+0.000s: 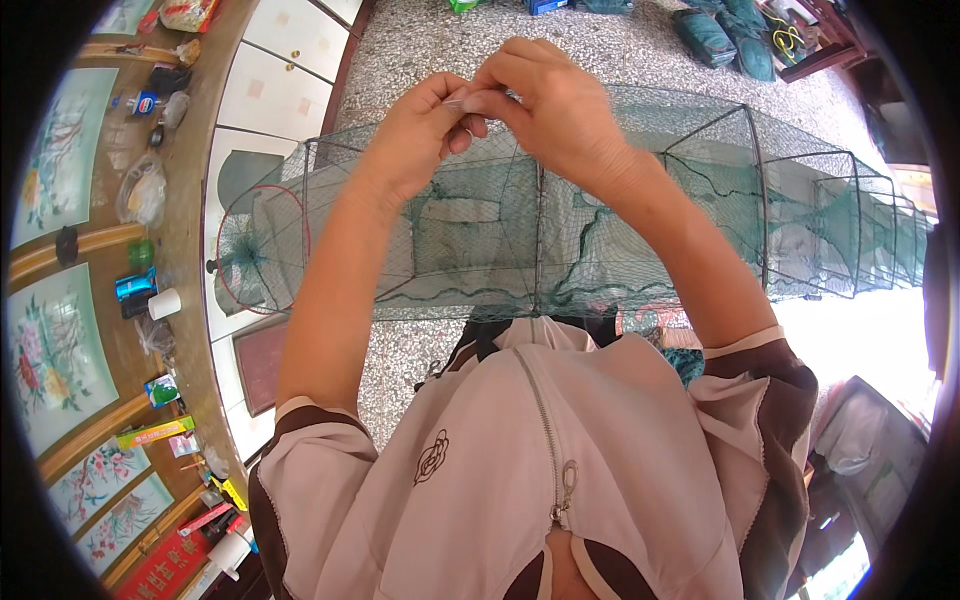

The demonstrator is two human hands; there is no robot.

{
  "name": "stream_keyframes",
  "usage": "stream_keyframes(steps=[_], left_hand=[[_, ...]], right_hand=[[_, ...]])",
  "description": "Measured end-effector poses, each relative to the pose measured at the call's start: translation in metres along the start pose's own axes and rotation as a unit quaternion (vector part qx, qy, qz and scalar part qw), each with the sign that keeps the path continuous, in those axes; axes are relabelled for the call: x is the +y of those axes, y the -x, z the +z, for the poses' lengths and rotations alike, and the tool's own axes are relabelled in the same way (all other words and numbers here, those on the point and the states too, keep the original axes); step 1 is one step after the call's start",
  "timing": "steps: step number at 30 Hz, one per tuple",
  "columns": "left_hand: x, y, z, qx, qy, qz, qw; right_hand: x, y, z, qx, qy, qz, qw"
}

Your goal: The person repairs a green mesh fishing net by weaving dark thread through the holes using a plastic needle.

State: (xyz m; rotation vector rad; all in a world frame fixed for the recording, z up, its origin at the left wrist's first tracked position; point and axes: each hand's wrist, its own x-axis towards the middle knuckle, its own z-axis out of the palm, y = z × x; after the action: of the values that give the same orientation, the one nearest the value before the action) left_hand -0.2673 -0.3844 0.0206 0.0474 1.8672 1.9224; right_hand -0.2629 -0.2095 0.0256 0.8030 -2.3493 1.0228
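Observation:
My left hand (418, 135) and my right hand (555, 112) meet above a long green net trap (470, 245), fingertips close together. Both are closed in a pinch. Between them shows a thin, pale strand (456, 101), too small to name surely. The net trap stretches from left to right in front of my body, held in a boxy shape by dark wire frames (757, 190). Its left end gathers to a knot inside a reddish ring (222, 240). Dark green cord runs along the mesh. My forearms hide part of it.
White cabinets (285, 75) with a long counter (205, 170) line the left side, bearing a bottle (142, 103), a white cup (165, 303) and packages. Folded green net bundles (735, 40) lie on the speckled floor (420, 40) at the far right. A dark chair (860, 470) stands lower right.

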Motion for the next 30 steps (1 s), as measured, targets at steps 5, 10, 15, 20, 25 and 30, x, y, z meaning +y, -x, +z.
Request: stream_keyframes(steps=[5,10,15,20,25,30], left_hand=[[0.007,0.012,0.013,0.042,-0.129,0.137,0.981],[0.012,0.011,0.041,0.029,-0.247,0.231,0.941],[0.002,0.014,0.050,0.075,-0.334,0.220,0.913],[-0.008,0.007,0.054,0.099,-0.345,0.180,0.916],[0.005,0.009,0.055,0.044,-0.341,0.145,0.928],[0.006,0.010,0.053,0.018,-0.409,0.223,0.885]], right_hand=[[-0.039,-0.019,0.009,0.073,-0.123,-0.087,0.986],[-0.073,-0.032,-0.016,0.042,-0.265,-0.022,0.963],[-0.065,-0.042,-0.066,0.141,-0.405,0.017,0.903],[-0.028,-0.029,-0.119,0.195,-0.423,0.025,0.885],[-0.002,-0.021,-0.163,0.207,-0.412,0.003,0.888],[0.003,-0.022,-0.176,0.182,-0.385,-0.033,0.904]])
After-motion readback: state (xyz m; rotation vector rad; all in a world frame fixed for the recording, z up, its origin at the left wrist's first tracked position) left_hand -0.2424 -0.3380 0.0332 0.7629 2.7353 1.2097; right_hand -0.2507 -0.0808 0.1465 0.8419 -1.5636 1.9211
